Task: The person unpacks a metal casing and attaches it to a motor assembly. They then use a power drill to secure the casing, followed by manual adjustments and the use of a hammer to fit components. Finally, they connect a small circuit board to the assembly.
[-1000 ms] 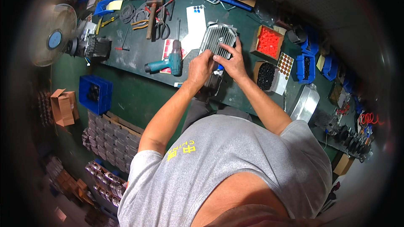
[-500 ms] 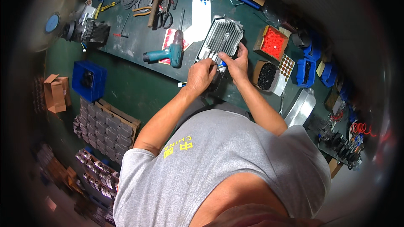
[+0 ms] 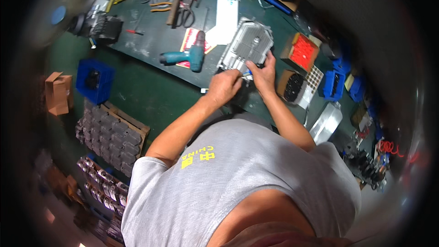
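Note:
On the near edge of the workbench lies a silver finned metal housing (image 3: 250,41), its ribbed face up. My right hand (image 3: 264,77) grips its near right corner, thumb on top and fingers along the side, close to a small blue piece (image 3: 249,71). At the housing's near end, my left hand (image 3: 225,86) is closed with fingertips pinched together. What those fingertips hold is hidden; wires seem to run there, but blur hides the detail. A white connector (image 3: 204,90) sticks out beside my left wrist.
A teal power drill (image 3: 194,55) lies left of the housing, with a hammer (image 3: 177,4) and pliers beyond. At right stand a box of red caps (image 3: 302,51), a box of black parts (image 3: 292,87) and blue bins (image 3: 334,86). A blue crate (image 3: 94,80) sits lower left.
The whole view has shifted slightly, so the bench appears farther right. My left fingertips have moved a little toward me along the housing's near end; my right hand keeps its grip.

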{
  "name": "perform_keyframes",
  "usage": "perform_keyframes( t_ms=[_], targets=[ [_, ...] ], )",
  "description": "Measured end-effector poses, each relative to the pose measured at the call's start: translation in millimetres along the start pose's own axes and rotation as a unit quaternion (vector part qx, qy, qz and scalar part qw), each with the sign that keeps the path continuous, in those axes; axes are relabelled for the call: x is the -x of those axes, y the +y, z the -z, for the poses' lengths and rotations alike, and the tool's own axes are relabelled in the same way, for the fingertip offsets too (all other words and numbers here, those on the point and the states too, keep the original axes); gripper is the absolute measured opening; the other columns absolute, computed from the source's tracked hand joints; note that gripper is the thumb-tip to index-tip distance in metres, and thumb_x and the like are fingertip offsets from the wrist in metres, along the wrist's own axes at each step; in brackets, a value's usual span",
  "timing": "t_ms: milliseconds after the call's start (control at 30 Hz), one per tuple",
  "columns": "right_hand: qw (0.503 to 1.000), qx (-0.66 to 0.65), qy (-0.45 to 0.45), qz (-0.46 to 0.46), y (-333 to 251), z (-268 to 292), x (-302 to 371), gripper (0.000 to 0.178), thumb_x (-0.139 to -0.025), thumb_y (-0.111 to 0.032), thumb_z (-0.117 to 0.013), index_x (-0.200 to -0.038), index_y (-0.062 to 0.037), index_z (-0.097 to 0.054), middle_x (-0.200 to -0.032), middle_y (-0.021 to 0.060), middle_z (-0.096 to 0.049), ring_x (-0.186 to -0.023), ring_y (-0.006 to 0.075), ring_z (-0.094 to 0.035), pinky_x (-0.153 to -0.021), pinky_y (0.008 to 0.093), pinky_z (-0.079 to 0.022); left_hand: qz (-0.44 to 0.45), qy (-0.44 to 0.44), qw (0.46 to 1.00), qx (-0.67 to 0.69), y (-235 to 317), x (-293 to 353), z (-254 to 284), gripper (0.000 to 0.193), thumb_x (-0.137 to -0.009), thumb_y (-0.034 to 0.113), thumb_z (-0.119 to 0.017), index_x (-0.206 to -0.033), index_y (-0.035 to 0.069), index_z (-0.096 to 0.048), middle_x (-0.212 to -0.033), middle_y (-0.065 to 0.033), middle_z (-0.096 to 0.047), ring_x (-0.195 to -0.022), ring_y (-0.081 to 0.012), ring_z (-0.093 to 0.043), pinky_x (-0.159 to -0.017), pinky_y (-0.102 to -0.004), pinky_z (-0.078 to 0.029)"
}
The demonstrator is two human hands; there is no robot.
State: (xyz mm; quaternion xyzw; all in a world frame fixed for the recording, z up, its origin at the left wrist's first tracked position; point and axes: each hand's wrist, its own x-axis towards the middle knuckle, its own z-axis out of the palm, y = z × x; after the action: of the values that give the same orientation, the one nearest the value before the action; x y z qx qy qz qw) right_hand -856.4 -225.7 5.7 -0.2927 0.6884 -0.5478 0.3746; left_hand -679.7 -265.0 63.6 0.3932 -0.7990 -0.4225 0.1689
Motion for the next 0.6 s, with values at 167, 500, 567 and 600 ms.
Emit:
perform_keyframes(
  t_ms=[167,500,567,600],
  targets=[
    [0.999,-0.033,-0.014,0.004,-14,-6,3,0.089,-0.086,-0.007,-0.079,-0.153,0.0085,-0.022,-0.151,0.0223,-0.042,-0.135,0.0270,-0.046,-0.113,0.0357,-0.039,-0.018,-0.019,1.000,-0.006,1,4,18,0.019,-0.091,0.017,-0.068,-0.104,0.003,-0.070,-0.097,-0.0190,-0.070,-0.091,-0.0400,-0.068,-0.079,-0.0474,-0.055],
    [0.998,-0.051,0.001,-0.030,1,-7,-4,0.092,-0.085,-0.001,-0.077,-0.156,0.0058,-0.018,-0.151,0.0235,-0.043,-0.136,0.0282,-0.047,-0.115,0.0403,-0.038,-0.183,0.053,0.979,0.075,83,-9,143,0.010,-0.082,0.014,-0.069,-0.086,0.005,-0.069,-0.084,-0.0116,-0.068,-0.075,-0.0315,-0.069,-0.067,-0.0432,-0.057],
    [0.997,-0.055,0.014,-0.047,12,-3,-5,0.091,-0.086,0.001,-0.075,-0.156,0.0055,-0.018,-0.152,0.0236,-0.043,-0.136,0.0280,-0.048,-0.115,0.0404,-0.038,-0.420,0.028,0.906,0.026,151,-8,191,0.016,-0.081,0.023,-0.069,-0.083,0.008,-0.064,-0.078,-0.0094,-0.064,-0.071,-0.0315,-0.067,-0.066,-0.0465,-0.058],
    [0.998,-0.021,0.023,-0.046,10,1,0,0.090,-0.086,0.001,-0.074,-0.156,0.0052,-0.019,-0.152,0.0236,-0.043,-0.136,0.0279,-0.048,-0.116,0.0401,-0.038,-0.448,0.029,0.893,0.032,163,-6,208,0.016,-0.082,0.023,-0.067,-0.082,0.008,-0.064,-0.077,-0.0090,-0.063,-0.069,-0.0297,-0.066,-0.064,-0.0443,-0.056]
  ],
)
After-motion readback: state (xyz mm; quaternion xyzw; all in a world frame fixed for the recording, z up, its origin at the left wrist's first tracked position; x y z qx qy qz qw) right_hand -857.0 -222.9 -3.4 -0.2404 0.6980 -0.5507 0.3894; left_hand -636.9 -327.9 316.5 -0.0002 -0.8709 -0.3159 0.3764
